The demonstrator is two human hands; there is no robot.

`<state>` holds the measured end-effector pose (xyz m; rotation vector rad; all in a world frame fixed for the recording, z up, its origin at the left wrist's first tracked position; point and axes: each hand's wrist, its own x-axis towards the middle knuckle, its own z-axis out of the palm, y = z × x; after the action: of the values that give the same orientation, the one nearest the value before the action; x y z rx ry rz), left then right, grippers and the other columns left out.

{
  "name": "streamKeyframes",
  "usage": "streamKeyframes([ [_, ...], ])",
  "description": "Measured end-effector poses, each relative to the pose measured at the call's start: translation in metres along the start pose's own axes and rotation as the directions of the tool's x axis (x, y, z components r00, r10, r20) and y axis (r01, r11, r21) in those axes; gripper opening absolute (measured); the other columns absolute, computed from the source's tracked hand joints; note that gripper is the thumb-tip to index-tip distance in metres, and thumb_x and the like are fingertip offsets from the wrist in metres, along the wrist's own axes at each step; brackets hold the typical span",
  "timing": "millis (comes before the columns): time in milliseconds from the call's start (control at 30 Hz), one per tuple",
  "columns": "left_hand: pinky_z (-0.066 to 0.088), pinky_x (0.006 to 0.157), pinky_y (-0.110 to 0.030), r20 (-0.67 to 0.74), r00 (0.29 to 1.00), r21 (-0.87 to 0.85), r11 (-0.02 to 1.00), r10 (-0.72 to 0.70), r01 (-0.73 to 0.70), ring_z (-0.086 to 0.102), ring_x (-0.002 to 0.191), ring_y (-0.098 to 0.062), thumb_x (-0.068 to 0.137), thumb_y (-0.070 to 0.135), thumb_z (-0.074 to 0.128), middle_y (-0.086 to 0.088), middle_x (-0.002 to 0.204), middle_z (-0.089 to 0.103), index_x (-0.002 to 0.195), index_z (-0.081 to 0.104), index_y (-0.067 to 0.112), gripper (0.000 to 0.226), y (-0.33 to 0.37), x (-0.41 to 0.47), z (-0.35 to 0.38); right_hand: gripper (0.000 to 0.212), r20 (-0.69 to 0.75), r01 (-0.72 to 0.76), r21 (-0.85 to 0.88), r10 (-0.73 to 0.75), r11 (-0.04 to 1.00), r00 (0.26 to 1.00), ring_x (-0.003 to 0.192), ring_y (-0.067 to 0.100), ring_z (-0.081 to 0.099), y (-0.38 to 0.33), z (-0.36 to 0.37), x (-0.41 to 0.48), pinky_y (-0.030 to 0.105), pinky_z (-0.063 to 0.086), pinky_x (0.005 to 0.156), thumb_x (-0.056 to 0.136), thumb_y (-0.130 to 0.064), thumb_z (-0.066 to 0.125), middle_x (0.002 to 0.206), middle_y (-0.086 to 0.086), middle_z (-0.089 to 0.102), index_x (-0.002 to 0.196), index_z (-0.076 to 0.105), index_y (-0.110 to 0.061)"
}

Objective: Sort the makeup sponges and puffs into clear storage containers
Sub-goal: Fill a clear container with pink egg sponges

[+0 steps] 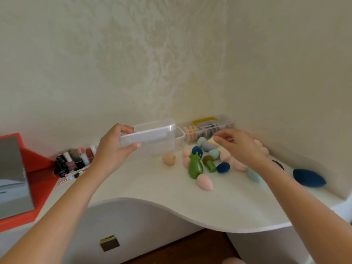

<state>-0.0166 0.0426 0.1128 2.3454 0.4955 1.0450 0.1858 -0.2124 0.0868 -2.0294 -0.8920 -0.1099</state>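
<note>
Left hand (116,147) clamps the clear box (152,138) by one end. Right hand (238,147) hovers over sponges (222,167) at box's 4 o'clock, pinch unclear. Risks: one-ended grip tips box; reach rolls sponges off worktop (152,187).

No text can be read: the yellow-and-black sticker (107,238) on the cabinet (137,221) front at 6 o'clock is blurred, and the labels on the bottles (73,161) at 9 o'clock are too small to make out.
</note>
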Motion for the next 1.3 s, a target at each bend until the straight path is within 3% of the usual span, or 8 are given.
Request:
streamKeyframes([
  [267,0.030,0.085,-0.007,0.173,0.985,0.051,0.998,0.012,-0.021,0.052,0.106,-0.007,0.072,0.011,0.079,0.009,0.113,0.057,0.089,0.046,0.030,0.041,-0.027,-0.089,0.011,0.076,0.265,0.438,-0.029,-0.415,0.899,0.870,0.122,-0.004,0.036,-0.032,0.064,-0.061,0.018,0.034,0.104,0.071,-0.060,0.067,0.134,-0.014,0.044,0.136,0.041,-0.031],
  [433,0.032,0.101,-0.023,0.196,0.975,0.071,0.990,0.109,-0.125,0.046,0.117,-0.006,0.077,0.017,0.075,0.012,0.118,0.050,0.090,0.039,0.038,0.044,-0.035,-0.108,0.032,0.068,0.285,0.516,-0.076,-0.477,0.853,0.831,0.134,0.008,0.035,-0.019,0.102,-0.070,0.018,0.026,0.107,0.078,-0.051,0.068,0.144,-0.007,0.041,0.138,0.043,-0.029],
  [533,0.010,0.116,-0.036,0.229,0.958,0.164,0.964,0.171,-0.211,0.038,0.127,-0.005,0.078,0.021,0.073,0.015,0.121,0.047,0.090,0.039,0.032,0.038,-0.041,-0.111,0.042,0.057,0.222,0.530,-0.091,-0.502,0.843,0.836,0.130,0.012,0.043,-0.007,0.111,-0.066,0.024,0.036,0.105,0.080,-0.044,0.068,0.139,-0.003,0.049,0.132,0.053,-0.026],
  [700,0.006,0.117,-0.026,0.279,0.932,0.275,0.911,0.230,-0.307,0.033,0.121,0.005,0.074,0.034,0.073,0.012,0.121,0.047,0.090,0.037,0.029,0.040,-0.040,-0.103,0.055,0.054,0.161,0.556,-0.128,-0.536,0.821,0.829,0.127,0.019,0.050,0.008,0.117,-0.061,0.032,0.044,0.100,0.081,-0.051,0.057,0.134,0.000,0.056,0.127,0.059,-0.022],
  [800,0.045,0.075,-0.021,0.279,0.936,0.356,0.882,0.217,-0.310,0.057,0.088,-0.008,0.064,0.040,0.083,0.005,0.104,0.056,0.099,0.044,0.026,0.055,-0.028,-0.095,0.061,0.053,0.131,0.560,-0.123,-0.546,0.819,0.827,0.125,0.020,0.053,0.013,0.121,-0.057,0.033,0.047,0.099,0.081,-0.051,0.056,0.132,0.001,0.058,0.125,0.060,-0.021],
  [900,0.029,0.037,-0.019,0.380,0.878,0.523,0.714,0.293,-0.465,0.054,0.043,-0.013,0.041,0.045,0.091,0.001,0.071,0.056,0.095,0.059,0.020,0.068,-0.014,-0.081,0.064,0.048,0.112,0.596,-0.155,-0.585,0.788,0.803,0.126,0.024,0.052,0.017,0.127,-0.057,0.035,0.048,0.098,0.085,-0.043,0.056,0.134,0.005,0.057,0.128,0.056,-0.022],
  [1100,0.024,0.028,-0.013,0.564,0.694,0.590,0.369,0.448,-0.718,0.049,0.029,-0.013,0.044,0.056,0.080,0.001,0.047,0.058,0.065,0.071,0.012,0.050,-0.018,-0.063,0.067,0.047,0.126,0.682,-0.283,-0.679,0.674,0.723,0.121,0.029,0.056,0.023,0.129,-0.056,0.038,0.058,0.080,0.083,-0.033,0.051,0.131,0.012,0.058,0.129,0.055,-0.022],
  [1300,0.043,0.028,-0.024,0.560,0.645,0.543,0.358,0.520,-0.760,0.062,0.041,-0.025,0.073,0.039,0.035,-0.020,0.061,0.067,0.077,0.072,-0.006,0.059,-0.023,-0.071,0.074,0.048,0.158,0.687,-0.285,-0.675,0.668,0.721,0.125,0.028,0.053,0.024,0.126,-0.056,0.041,0.057,0.081,0.084,-0.034,0.050,0.134,0.011,0.057,0.130,0.056,-0.020],
])
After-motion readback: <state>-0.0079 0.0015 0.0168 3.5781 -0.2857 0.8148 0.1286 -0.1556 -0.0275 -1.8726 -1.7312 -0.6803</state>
